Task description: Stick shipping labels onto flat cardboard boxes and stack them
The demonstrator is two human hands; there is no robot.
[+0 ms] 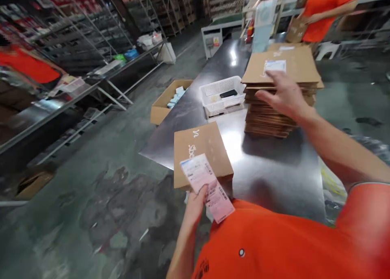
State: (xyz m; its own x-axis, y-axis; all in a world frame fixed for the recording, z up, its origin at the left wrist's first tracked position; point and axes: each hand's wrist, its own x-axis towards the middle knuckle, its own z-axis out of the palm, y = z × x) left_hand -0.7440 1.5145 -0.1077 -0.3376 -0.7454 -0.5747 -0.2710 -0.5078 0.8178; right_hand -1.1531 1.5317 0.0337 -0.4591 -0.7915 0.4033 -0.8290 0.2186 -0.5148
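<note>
My left hand [199, 200] is closed on a long printed label sheet [219, 202], its thumb on top, in front of a closed cardboard box [202, 143] at the near end of the metal table. My right hand [284, 93] reaches over the stack of flattened cardboard [269, 118], fingers apart, with fingertips at a small white label [276, 65] on the top sheet. Whether the fingertips touch that label is hard to tell.
A white plastic basket [224, 94] with a dark phone stands on the metal table [189, 104]. Beyond its left edge is an open carton [161, 108] of small light packets. People in orange shirts are at the far left and upper right.
</note>
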